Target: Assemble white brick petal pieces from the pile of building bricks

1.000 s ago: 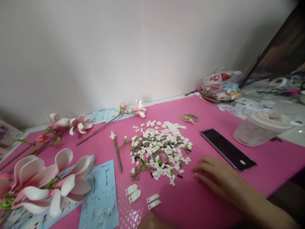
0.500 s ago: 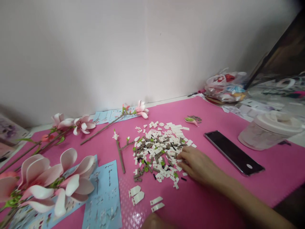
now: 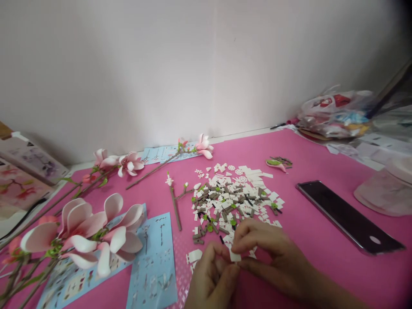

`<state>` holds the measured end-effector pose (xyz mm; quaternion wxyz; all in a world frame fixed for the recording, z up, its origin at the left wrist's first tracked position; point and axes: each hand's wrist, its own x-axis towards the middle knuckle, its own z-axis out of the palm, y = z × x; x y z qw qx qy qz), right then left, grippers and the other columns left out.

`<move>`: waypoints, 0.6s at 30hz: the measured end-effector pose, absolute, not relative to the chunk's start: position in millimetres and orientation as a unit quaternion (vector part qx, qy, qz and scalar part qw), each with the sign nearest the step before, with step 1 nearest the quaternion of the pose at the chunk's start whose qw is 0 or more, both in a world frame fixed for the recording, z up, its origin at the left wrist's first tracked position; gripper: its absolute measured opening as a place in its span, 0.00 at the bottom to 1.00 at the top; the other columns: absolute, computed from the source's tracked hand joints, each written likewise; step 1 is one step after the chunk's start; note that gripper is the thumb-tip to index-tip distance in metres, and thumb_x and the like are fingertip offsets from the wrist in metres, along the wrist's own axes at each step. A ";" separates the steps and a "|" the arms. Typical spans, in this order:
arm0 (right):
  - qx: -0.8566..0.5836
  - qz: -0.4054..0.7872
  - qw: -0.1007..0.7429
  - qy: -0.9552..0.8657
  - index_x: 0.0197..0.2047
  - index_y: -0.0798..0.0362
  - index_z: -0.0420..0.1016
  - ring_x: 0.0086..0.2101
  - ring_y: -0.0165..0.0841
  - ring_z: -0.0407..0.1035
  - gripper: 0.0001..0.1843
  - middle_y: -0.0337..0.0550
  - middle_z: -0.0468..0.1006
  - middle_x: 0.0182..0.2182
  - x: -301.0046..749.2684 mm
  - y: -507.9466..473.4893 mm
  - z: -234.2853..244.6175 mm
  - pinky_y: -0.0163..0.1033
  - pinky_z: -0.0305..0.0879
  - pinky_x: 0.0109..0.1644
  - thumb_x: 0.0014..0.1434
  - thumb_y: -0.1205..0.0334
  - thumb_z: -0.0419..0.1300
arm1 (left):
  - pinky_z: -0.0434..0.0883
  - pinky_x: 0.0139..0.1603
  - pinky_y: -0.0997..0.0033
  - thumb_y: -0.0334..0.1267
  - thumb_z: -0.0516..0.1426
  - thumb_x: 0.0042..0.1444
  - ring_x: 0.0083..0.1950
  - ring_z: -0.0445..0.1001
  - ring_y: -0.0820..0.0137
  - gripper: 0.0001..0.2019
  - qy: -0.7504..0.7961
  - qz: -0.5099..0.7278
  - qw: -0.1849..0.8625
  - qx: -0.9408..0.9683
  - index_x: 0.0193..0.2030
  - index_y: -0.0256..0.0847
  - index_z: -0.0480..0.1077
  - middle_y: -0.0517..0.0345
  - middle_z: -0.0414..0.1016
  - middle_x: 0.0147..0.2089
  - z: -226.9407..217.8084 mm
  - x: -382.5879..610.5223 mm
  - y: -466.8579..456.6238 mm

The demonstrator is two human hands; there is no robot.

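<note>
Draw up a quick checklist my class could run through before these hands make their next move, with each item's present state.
1. White piece in hand: ok, at the fingertips of the right hand.
2. Left hand gripping it too: cannot tell; its fingers are right beside the piece, contact unclear.
3. Loose pieces sorted by colour: not ok; white, brown and green lie mixed in the pile.
4. Printed sheet under the large pink flowers fully readable: not ok, the petals cover part of it.
5. Phone clear of both hands: ok, lying apart on the right.
</note>
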<state>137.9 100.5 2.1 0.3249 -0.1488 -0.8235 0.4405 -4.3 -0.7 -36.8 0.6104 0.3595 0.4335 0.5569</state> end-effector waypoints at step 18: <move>-0.195 0.523 0.328 -0.762 0.33 0.51 0.77 0.31 0.29 0.69 0.02 0.38 0.74 0.30 141.3 94.1 -11.8 0.35 0.65 0.36 0.58 0.65 0.65 | 0.48 0.22 0.73 0.60 0.48 0.61 0.21 0.53 0.75 0.22 0.597 0.440 0.454 0.495 0.32 0.41 0.65 0.68 0.52 0.20 -34.7 -5.9 -7.4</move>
